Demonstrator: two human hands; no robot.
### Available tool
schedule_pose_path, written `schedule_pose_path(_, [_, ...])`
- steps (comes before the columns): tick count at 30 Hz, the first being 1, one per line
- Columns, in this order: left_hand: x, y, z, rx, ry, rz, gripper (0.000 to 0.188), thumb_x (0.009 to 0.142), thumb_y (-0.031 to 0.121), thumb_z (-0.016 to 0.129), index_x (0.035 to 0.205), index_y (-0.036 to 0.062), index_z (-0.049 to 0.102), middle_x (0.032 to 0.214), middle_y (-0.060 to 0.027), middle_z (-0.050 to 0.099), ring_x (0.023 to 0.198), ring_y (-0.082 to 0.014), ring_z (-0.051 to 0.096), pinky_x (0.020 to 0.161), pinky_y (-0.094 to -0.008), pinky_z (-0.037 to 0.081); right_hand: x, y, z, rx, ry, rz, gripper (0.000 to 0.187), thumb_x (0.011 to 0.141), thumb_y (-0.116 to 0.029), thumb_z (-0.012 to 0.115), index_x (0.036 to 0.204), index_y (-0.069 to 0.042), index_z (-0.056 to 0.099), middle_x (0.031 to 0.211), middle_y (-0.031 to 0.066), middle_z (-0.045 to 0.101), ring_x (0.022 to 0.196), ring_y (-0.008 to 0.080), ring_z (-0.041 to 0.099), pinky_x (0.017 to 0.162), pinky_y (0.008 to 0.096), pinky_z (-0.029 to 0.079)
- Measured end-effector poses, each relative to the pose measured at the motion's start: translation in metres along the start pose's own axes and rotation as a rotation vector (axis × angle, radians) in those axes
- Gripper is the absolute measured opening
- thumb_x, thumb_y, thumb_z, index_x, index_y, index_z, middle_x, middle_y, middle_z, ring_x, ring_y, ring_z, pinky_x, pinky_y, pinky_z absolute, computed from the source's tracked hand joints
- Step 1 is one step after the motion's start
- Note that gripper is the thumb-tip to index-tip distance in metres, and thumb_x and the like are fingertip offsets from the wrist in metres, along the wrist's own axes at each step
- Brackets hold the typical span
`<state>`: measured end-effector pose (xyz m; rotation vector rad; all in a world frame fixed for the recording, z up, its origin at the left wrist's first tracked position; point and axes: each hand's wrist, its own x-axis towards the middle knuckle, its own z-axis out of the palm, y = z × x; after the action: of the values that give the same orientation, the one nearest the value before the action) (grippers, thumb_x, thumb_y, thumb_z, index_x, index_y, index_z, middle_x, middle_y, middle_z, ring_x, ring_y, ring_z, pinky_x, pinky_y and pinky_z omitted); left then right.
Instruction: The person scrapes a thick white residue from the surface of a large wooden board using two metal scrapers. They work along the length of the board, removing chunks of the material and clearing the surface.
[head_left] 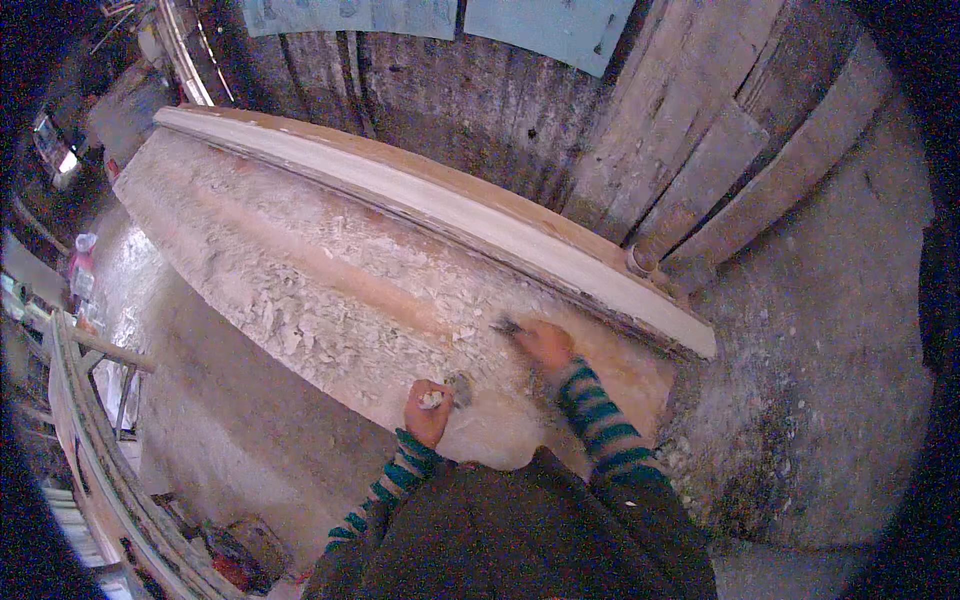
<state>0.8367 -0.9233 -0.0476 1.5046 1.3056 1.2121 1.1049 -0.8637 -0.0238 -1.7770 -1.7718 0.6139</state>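
My left hand (pixel 427 418) is closed near the front edge of a broad wooden board (pixel 370 285). A flat grey scraper blade (pixel 459 388) juts from its right side, and a whitish lump (pixel 431 399) shows at the fingers. Farther right, my right hand (pixel 546 345) is closed on a small dark scraper (pixel 507 326), its tip low over the board; motion blurs this hand. Pale flakes and crumbs of a plaster-like material (pixel 335 335) cover much of the board, thickest left of my hands. Smoother tan wood shows around my right hand.
A long white-coated moulding (pixel 430 195) runs along the board's far side. Planks (pixel 690 170) lean at the back right, with a small round container (pixel 642 260) at their foot. At the left stand a pink bottle (pixel 83 262) and a curved frame (pixel 80 420). The floor (pixel 820 350) is stained.
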Motion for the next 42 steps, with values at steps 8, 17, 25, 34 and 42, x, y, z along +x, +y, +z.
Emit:
schedule_pose_path(8, [0.004,-0.019,-0.004,-0.062,-0.055,-0.071,0.012,0.072,0.003,0.066,0.078,0.0051,0.057,0.08,-0.0094,0.055,0.078,-0.0238,0.054,0.072,-0.0314,0.043,-0.017,0.017,-0.058,-0.351,-0.272,0.288,0.039,0.076,-0.049,0.058,0.082,-0.012,0.067,0.081,0.0135,0.064,0.078,0.0334,0.061,0.067,0.0447,0.047])
schedule_pose_path(17, [0.011,0.008,-0.007,0.025,-0.03,0.066,0.013,0.072,0.001,0.065,0.08,0.0056,0.056,0.077,-0.0088,0.055,0.077,-0.0217,0.054,0.072,-0.03,0.043,0.003,-0.043,0.019,0.045,-0.122,0.175,0.039,0.079,-0.044,0.058,0.096,-0.011,0.064,0.091,0.0163,0.065,0.087,0.0348,0.061,0.075,0.0453,0.048])
schedule_pose_path(25, [0.01,0.004,-0.014,0.006,-0.059,0.061,0.011,0.074,0.002,0.065,0.08,0.0048,0.056,0.077,-0.0091,0.054,0.076,-0.0209,0.054,0.072,-0.0295,0.043,0.037,-0.112,0.021,-0.219,-0.489,0.232,0.043,0.077,-0.046,0.06,0.099,-0.01,0.063,0.088,0.0174,0.065,0.084,0.0357,0.062,0.073,0.045,0.048])
schedule_pose_path(34, [0.008,0.01,-0.011,0.024,-0.047,-0.016,0.009,0.075,0.005,0.065,0.079,0.0056,0.057,0.076,-0.0074,0.051,0.073,-0.02,0.05,0.071,-0.0286,0.042,-0.028,-0.038,-0.038,-0.179,-0.271,0.346,0.05,0.076,-0.047,0.06,0.114,-0.016,0.06,0.101,0.0156,0.064,0.091,0.0349,0.061,0.08,0.0407,0.048])
schedule_pose_path(42, [0.01,0.005,-0.016,-0.016,-0.079,-0.046,0.01,0.075,0.004,0.066,0.079,0.006,0.057,0.075,-0.0067,0.052,0.076,-0.0179,0.051,0.073,-0.0277,0.042,0.077,-0.079,0.071,-0.115,-0.189,0.221,0.041,0.076,-0.047,0.058,0.093,-0.011,0.063,0.085,0.0164,0.064,0.081,0.0356,0.061,0.07,0.0437,0.048])
